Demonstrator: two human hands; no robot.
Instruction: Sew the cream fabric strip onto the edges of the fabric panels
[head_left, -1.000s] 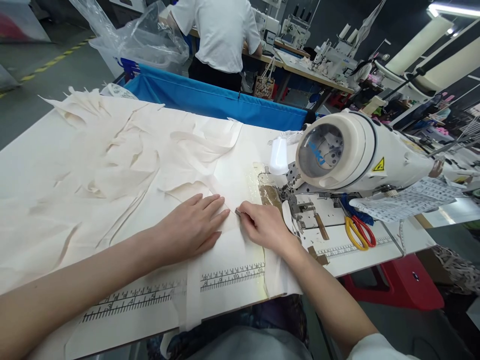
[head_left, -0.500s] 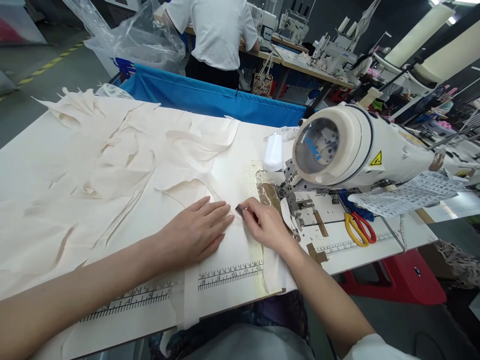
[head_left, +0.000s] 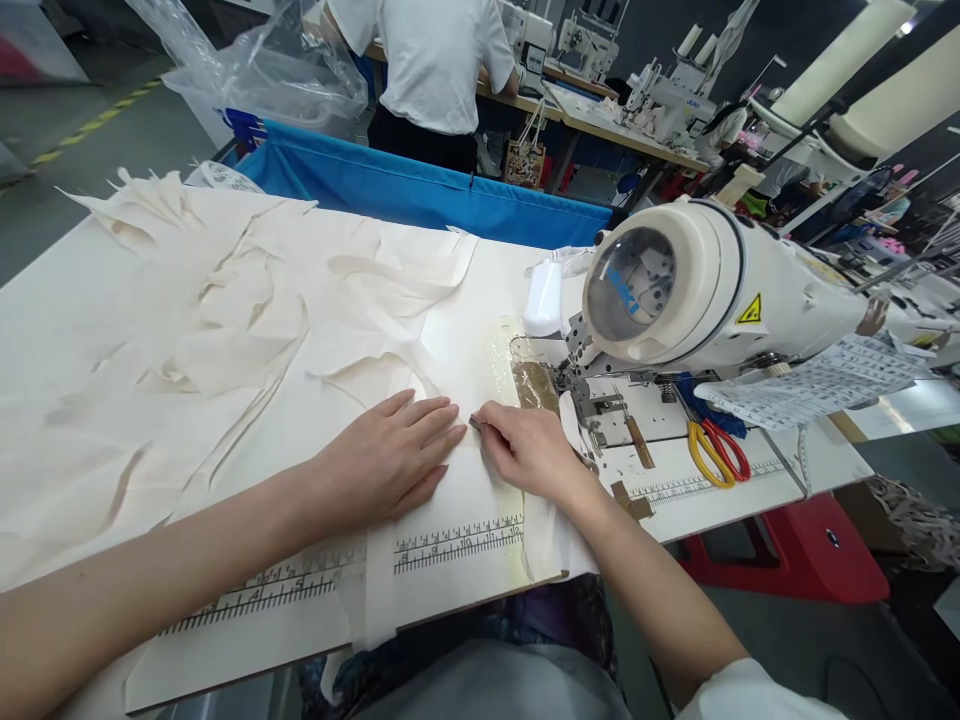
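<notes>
My left hand (head_left: 390,455) lies flat with outstretched fingers, pressing cream fabric (head_left: 375,380) against the white tabletop. Just to its right, my right hand (head_left: 529,450) pinches a small dark flat piece (head_left: 475,423), mostly hidden by the fingers, its tip close to the left fingertips and the fabric. A narrow fabric strip (head_left: 356,590) hangs over the table's front edge. More loose cream fabric pieces (head_left: 217,310) spread in rumpled layers over the left side of the table. The sewing machine (head_left: 667,285) stands right of my right hand.
Yellow-and-red-handled scissors (head_left: 709,455) and a wooden-handled tool (head_left: 638,440) lie right of the needle area. A ruler strip (head_left: 457,543) runs along the front edge. Behind the table is a blue cloth bin (head_left: 420,190), and beyond it a person (head_left: 435,70) in white. A red stool (head_left: 810,550) stands at right.
Both hands stay in nearly the same place. The right fingers have tilted slightly, so less of the dark piece shows. The whole view has shifted a little.
</notes>
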